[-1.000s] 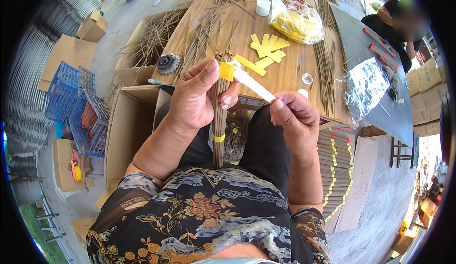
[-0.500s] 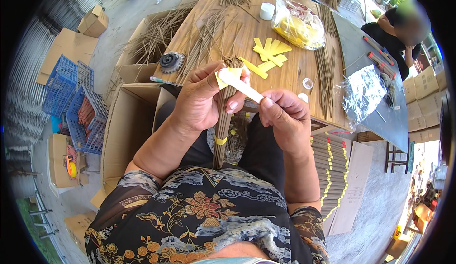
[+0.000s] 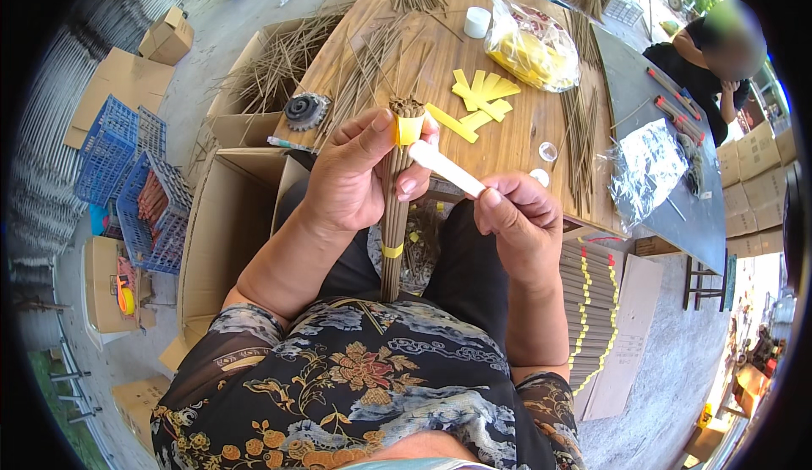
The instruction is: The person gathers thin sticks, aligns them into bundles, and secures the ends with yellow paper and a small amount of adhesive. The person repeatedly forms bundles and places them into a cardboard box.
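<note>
My left hand [image 3: 347, 174] is closed around the upper part of an upright bundle of thin brown sticks [image 3: 394, 208]. A yellow paper strip [image 3: 409, 130] goes round the bundle just below its top, with my thumb beside it. Lower down sits a second yellow band [image 3: 392, 251]. Between the thumb and fingers of my right hand [image 3: 523, 221] is a flat white spatula [image 3: 448, 171] with a rounded end. Its tip is close to the bundle, below the upper strip; whether it touches my left fingers I cannot tell. Loose yellow strips [image 3: 482, 96] lie on the table beyond.
The wooden table [image 3: 516, 153] bears scattered brown sticks [image 3: 364, 68], a clear bag of yellow strips [image 3: 533, 47] and a dark toothed wheel [image 3: 305, 111]. Open cardboard boxes [image 3: 233, 233] stand to the left. Banded bundles [image 3: 592, 309] lie at the right. Another person [image 3: 706, 56] sits far right.
The white spatula has drawn down and right, off the upper yellow strip, with my right hand. The strip's end now lies against the bundle. My left hand keeps its hold.
</note>
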Tool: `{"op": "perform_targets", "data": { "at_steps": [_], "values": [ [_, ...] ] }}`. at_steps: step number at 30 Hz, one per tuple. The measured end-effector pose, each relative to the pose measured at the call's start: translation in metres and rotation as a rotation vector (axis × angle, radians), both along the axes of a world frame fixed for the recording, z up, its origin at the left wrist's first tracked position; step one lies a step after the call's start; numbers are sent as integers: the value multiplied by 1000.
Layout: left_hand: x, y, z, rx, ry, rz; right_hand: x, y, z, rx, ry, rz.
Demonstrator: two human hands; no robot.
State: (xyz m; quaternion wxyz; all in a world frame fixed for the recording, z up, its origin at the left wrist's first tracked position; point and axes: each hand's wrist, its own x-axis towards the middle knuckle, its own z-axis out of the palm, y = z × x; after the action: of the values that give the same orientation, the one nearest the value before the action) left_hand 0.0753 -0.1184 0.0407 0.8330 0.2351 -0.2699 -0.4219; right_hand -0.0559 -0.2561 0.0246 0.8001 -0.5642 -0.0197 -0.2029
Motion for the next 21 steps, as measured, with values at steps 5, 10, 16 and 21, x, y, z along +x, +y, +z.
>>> {"op": "perform_targets", "data": {
  "at_steps": [5, 10, 16, 21],
  "values": [
    [-1, -1, 2, 11, -91, -30, 2, 5, 4, 1, -43, -89],
    [-1, 0, -1, 25, -111, -18, -2, 4, 5, -178, -51, -151],
    [-1, -1, -2, 49, -104, -4, -3, 5, 8, -120, -17, -120],
    [1, -3, -6, 48, -1, -30, -11, -2, 0, 58, -92, -47]
  ]
}}
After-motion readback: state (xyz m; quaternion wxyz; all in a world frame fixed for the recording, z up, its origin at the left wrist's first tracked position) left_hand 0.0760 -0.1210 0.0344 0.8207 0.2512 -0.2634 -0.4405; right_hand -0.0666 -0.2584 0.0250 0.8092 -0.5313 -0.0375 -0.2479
